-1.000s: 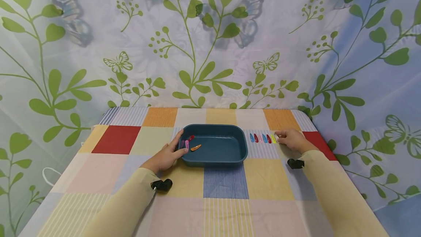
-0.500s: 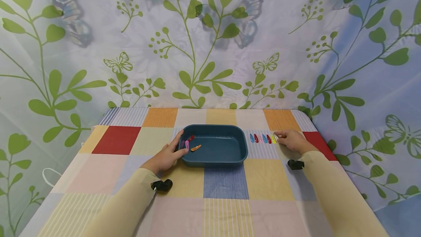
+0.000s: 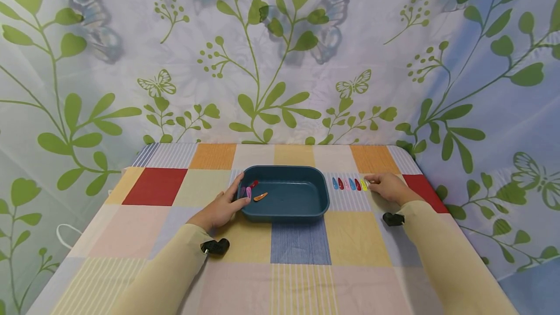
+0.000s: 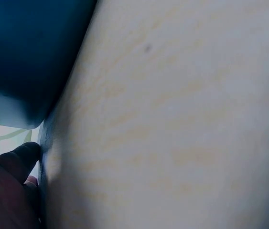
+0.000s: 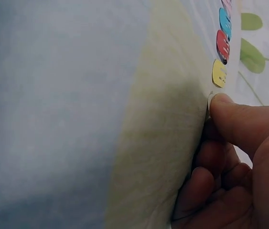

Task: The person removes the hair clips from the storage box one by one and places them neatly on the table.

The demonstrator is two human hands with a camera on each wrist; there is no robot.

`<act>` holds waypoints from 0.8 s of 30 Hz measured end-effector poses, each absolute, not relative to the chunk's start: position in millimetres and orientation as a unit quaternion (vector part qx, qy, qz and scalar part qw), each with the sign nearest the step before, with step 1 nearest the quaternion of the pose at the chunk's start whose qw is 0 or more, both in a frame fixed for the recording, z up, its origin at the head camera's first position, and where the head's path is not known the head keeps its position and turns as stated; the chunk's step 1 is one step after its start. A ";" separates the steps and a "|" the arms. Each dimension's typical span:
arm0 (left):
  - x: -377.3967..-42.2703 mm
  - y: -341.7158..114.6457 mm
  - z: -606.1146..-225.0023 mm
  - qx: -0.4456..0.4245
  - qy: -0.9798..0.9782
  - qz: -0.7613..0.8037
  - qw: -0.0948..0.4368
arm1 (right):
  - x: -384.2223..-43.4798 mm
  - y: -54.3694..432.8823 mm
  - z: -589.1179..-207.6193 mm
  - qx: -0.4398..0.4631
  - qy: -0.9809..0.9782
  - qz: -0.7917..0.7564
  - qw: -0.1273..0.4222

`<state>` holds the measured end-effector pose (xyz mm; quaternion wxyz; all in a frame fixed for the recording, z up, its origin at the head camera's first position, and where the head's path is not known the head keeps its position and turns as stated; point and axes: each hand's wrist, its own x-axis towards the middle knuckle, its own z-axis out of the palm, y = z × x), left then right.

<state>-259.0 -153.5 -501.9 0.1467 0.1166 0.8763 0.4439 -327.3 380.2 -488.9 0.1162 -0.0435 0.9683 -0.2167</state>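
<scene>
My right hand (image 3: 387, 186) is at the right end of a row of snap hair clips and pinches a white hair clip (image 5: 210, 102) between thumb and fingers, low at the tablecloth. Beside it lies a yellow hair clip (image 5: 219, 74), then a red hair clip (image 3: 358, 184) and more in blue, pink and red. My left hand (image 3: 220, 205) rests along the left end of a dark blue tray (image 3: 284, 218), its fingers extended at the outer wall. Inside the tray lie an orange hair clip (image 3: 260, 197), a pink hair clip (image 3: 249, 192) and a red hair clip (image 3: 254, 183).
A patchwork tablecloth (image 3: 302, 286) covers the table. Behind stands a curtain (image 3: 280, 62) printed with leaves and butterflies. A white cable (image 3: 65, 235) hangs by the table's left edge.
Both hands stay almost where they were. The white clip shows less between the right fingers in the head view, and the tray and other clips have not moved.
</scene>
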 end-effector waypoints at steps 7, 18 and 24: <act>-259.8 -154.2 -501.2 0.119 0.876 0.444 0.148 | -327.5 380.1 -486.6 -0.035 0.968 -0.214 0.125; -259.5 -154.7 -500.1 0.119 0.877 0.442 0.145 | -327.9 384.0 -487.6 -0.040 0.968 -0.211 0.129; -259.1 -154.3 -501.8 0.116 0.879 0.438 0.147 | -326.8 384.7 -491.0 -0.031 0.965 -0.225 0.129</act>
